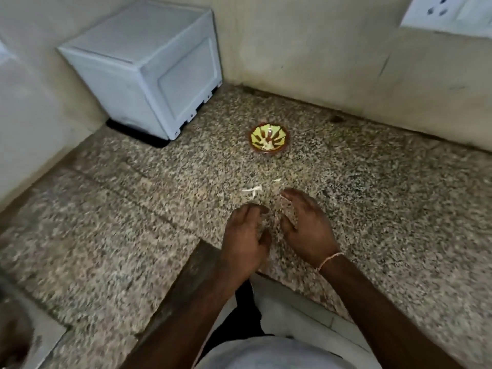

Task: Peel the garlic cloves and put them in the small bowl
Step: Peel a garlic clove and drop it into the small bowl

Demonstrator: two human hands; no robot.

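A small brown bowl (269,140) with a yellow-green patterned inside stands on the speckled granite counter (372,198), towards the back wall. Pale pieces lie in it; blur keeps me from telling what they are. A few white garlic skins (253,189) lie on the counter between the bowl and my hands. My left hand (246,237) hovers palm-down near the counter's front edge, fingers curled loosely. My right hand (306,225) is just to its right, fingers spread and angled inward. I see nothing held in either hand. No whole garlic clove is visible.
A white box-shaped appliance (143,67) sits in the back left corner against the wall. A wall socket plate (450,14) is at the upper right. The counter has an inward step at the front edge (197,265). A sink rim (16,323) shows at the lower left.
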